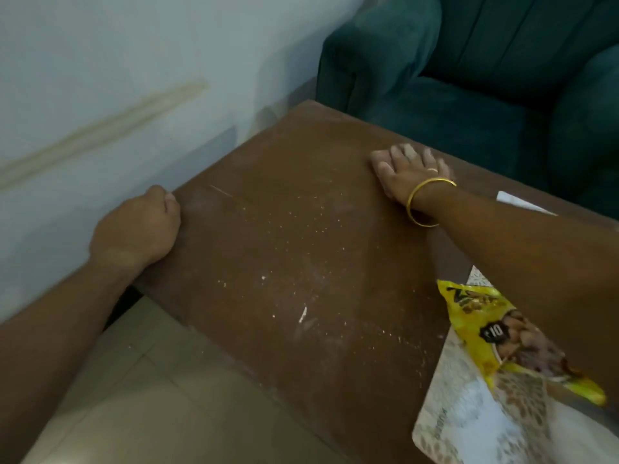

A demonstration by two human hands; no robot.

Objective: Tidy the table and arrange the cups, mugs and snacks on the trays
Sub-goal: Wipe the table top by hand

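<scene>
Noted right hand (407,169) laid flat on far part of table (301,212), fingers straight and dusted pale, bangle (409,200) at wrist. Noted left hand (137,229) at table's left edge, knuckles up, fingers curled down over the rim and hidden; cannot tell whether clamped on the edge or cupped beneath it. Hands well apart, crumbs (303,314) scattered across the surface between them.

Judged step in hand: wiping crumbs by bare palm toward the left edge.

Risks, as judged:
1. Spilling crumbs onto floor (150,380) if swept too fast or too wide for 1 curled hand.
2. Dragging right forearm across snack packet (485,326), just beneath it, and shoving it off the tray.
3. Smearing fine dust into the wood rather than lifting it; no cloth in view.

Task's thing: 1 yellow snack packet, lying flat on patterned tray (469,413) at near right of table, partly hidden by the forearm. Glossy, crinkled, printed with nuts and a dark "10" badge. Sealed or torn: cannot tell. Probably light and slippery. No cups or mugs in view. White paper (516,200) at far right edge; green sofa (469,78) beyond.
</scene>
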